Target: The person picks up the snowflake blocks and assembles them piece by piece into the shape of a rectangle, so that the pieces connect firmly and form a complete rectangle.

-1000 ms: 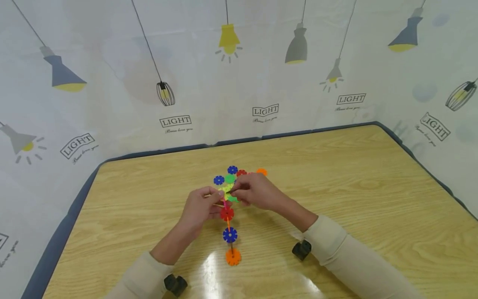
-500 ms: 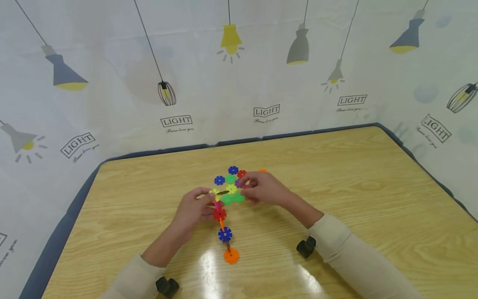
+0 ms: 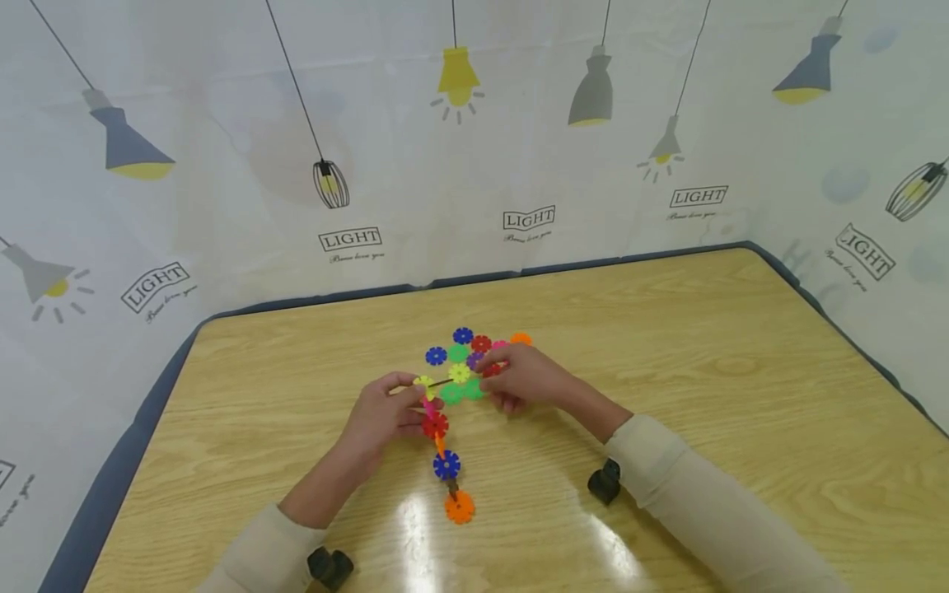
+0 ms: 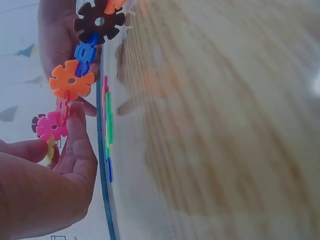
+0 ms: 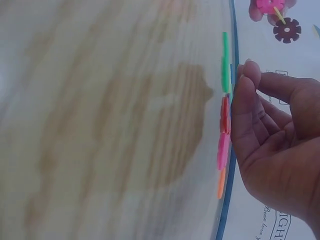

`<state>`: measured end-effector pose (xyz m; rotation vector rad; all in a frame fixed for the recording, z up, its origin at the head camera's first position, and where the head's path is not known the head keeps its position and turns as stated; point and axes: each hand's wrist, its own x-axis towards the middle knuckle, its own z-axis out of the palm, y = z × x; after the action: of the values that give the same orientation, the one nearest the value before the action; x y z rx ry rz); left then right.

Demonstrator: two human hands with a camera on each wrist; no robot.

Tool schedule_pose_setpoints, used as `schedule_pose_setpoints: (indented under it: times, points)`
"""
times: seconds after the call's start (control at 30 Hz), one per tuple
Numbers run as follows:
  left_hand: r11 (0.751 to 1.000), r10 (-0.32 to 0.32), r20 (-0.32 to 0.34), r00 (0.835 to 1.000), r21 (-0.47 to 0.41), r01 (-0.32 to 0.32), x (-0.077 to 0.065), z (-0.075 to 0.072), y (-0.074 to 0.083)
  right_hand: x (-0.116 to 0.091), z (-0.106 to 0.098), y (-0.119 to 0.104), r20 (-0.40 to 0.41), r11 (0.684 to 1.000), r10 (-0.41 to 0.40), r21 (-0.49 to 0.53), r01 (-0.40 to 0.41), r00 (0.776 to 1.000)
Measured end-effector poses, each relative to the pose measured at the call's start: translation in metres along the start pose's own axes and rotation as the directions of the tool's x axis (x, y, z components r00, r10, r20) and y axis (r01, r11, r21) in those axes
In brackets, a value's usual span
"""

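My left hand (image 3: 387,418) pinches the yellow notched disc (image 3: 423,385) at the far end of a chain of interlocking plastic discs. From there the chain runs toward me through a pink disc (image 4: 51,126), a red disc (image 3: 435,426), an orange one seen edge-on, a blue disc (image 3: 446,465), a brown one and an orange disc (image 3: 460,507). A further brown disc (image 5: 287,31) sticks out from the yellow one, toward the right. My right hand (image 3: 525,375) hovers by the loose discs, its fingers loosely bent with nothing between them.
Several loose discs lie flat on the wooden table (image 3: 667,346) beyond the hands: green (image 3: 473,389), yellow (image 3: 460,373), blue (image 3: 436,356), red (image 3: 481,343) and orange (image 3: 521,339) among them. A printed cloth backdrop (image 3: 415,165) stands along the table's far edge.
The right hand has let go of the brown disc at the chain's far end and moved right, over the loose discs. The left hand has shifted slightly left with the chain.
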<state>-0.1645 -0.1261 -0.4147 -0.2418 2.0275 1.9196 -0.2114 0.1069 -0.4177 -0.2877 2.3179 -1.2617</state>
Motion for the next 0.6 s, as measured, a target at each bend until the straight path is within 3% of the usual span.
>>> schedule_pose_setpoints:
  times: [0.37, 0.6]
  points:
    - [1.0, -0.011, 0.004, 1.0, 0.014, 0.011, 0.001, 0.003, 0.0, 0.006, 0.011, 0.002, -0.012, 0.992, 0.026, -0.125, -0.027, 1.0]
    - [1.0, -0.001, 0.007, 1.0, 0.016, 0.001, 0.0, 0.004, 0.002, 0.005, 0.011, -0.001, -0.011, 0.987, 0.033, -0.154, -0.035, 0.999]
